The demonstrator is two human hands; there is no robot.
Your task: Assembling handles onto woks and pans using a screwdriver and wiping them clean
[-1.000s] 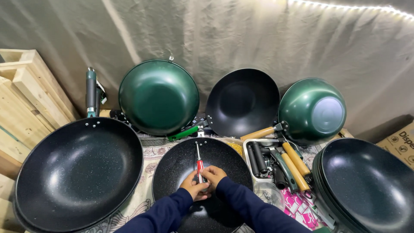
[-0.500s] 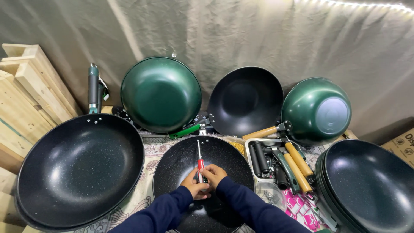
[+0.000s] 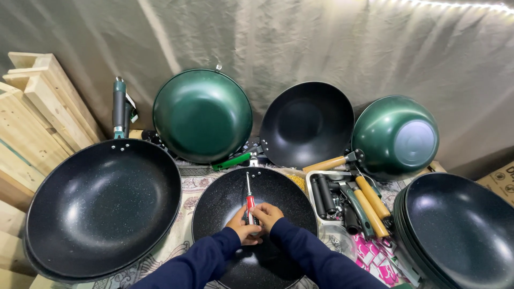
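Green wok (image 3: 202,114) leaning on cloth backdrop (image 3: 321,43) — wooden planks (image 3: 32,118) far left.

One head-worn camera looks steeply down and forward, close above the hands, towards a draped backdrop (image 3: 321,43).

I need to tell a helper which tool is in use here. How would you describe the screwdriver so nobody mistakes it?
Start at the black speckled pan in the middle of the front row, right before the person. Inside it, the left hand and right hand meet around the screwdriver, which points away toward the pan's far rim. Its red handle and thin metal shaft set it apart from the wooden and black pan handles in the tray to the right.
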